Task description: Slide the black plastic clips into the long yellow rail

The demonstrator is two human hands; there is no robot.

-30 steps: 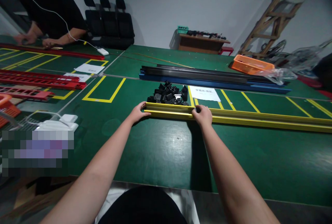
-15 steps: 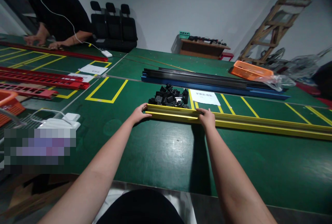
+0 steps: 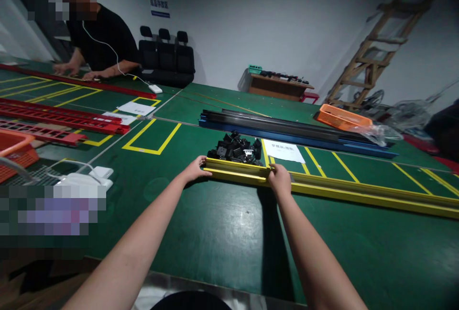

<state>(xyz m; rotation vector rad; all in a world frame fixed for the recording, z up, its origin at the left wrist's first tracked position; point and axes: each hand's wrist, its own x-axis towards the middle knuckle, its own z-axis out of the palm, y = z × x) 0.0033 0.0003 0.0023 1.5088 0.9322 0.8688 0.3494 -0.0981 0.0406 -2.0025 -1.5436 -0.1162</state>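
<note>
A long yellow metal rail (image 3: 340, 194) with a channel along it lies across the green table in front of me and runs out of view at the right. At its left end, my left hand (image 3: 195, 170) is closed on the rail, thumb on the near side. My right hand (image 3: 280, 181) grips the rail farther along, fingers curled over its top edge. Beside that hand a small dark patch shows in the channel, too unclear to name. Just behind the rail, between my hands, lies a pile of black plastic parts (image 3: 234, 148).
Black and blue rails (image 3: 287, 126) lie farther back, with an orange basket (image 3: 344, 117) at their right. A paper sheet (image 3: 284, 151) lies behind the yellow rail. Red rails (image 3: 60, 116) and a white device (image 3: 86, 181) are at left. A co-worker (image 3: 107, 42) leans over the far left table.
My right hand has slid a little left along the yellow rail, and its fingers are more curled. My left hand stays at the rail's end. The camera view has tilted up.
</note>
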